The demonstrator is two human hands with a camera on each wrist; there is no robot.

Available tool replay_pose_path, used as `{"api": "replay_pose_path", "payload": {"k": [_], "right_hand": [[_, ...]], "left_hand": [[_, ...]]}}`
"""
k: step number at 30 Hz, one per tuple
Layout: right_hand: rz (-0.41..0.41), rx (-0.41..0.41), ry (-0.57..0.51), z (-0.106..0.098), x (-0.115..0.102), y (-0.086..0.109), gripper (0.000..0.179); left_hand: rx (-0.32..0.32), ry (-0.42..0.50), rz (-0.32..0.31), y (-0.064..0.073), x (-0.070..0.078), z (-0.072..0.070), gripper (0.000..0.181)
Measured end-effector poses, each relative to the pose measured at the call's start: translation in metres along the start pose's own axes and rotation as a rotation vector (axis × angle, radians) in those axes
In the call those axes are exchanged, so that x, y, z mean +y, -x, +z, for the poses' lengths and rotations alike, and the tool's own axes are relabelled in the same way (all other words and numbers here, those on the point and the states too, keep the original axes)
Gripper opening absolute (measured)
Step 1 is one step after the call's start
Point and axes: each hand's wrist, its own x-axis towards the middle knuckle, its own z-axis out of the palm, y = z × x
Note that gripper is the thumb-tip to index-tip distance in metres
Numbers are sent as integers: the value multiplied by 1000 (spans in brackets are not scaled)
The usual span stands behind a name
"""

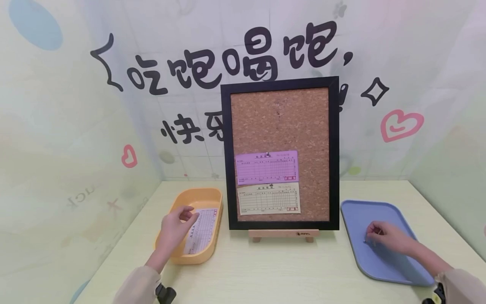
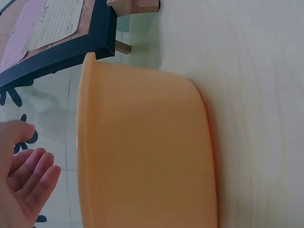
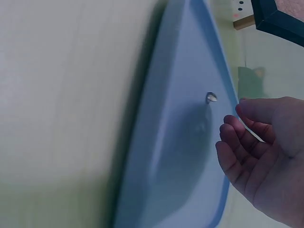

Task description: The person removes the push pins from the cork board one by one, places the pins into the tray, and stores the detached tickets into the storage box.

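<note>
Above the orange basin (image 1: 203, 193) is my left hand (image 1: 177, 226), its fingers loosely bent and holding nothing. Inside that basin lies a white printed receipt slip (image 1: 203, 230). In the left wrist view the hand (image 2: 26, 171) appears beyond the basin's side wall (image 2: 147, 133). Over the blue tray (image 1: 373, 207) hovers my right hand (image 1: 389, 237), fingers loosely curled. A small clear push pin (image 3: 211, 98) rests on the tray just beyond the fingertips; the right wrist view shows a gap between it and the hand (image 3: 266, 152).
A black-framed cork board (image 1: 281, 122) stands on a small wooden easel (image 1: 282, 233) between the containers. A purple slip (image 1: 267, 168) and a cream slip (image 1: 268, 199) below it are pinned to its lower left. Printed wall sheets enclose the light table (image 1: 281, 270).
</note>
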Motion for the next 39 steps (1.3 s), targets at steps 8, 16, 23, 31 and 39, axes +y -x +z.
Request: {"api": "replay_pose_path", "payload": {"k": [8, 16, 23, 31, 39], "right_hand": [[-66, 31, 59, -22, -21, -15, 5], [38, 35, 125, -45, -53, -40, 4], [28, 17, 173, -57, -75, -60, 5], [-45, 15, 182, -63, -97, -76, 3], [-86, 20, 198, -65, -121, -89, 5]], "left_hand": [[67, 97, 130, -14, 30, 14, 30], [84, 173, 171, -28, 57, 25, 37], [82, 260, 188, -43, 72, 35, 45], [156, 262, 294, -55, 86, 44, 55], [147, 260, 297, -60, 93, 52, 64]]}}
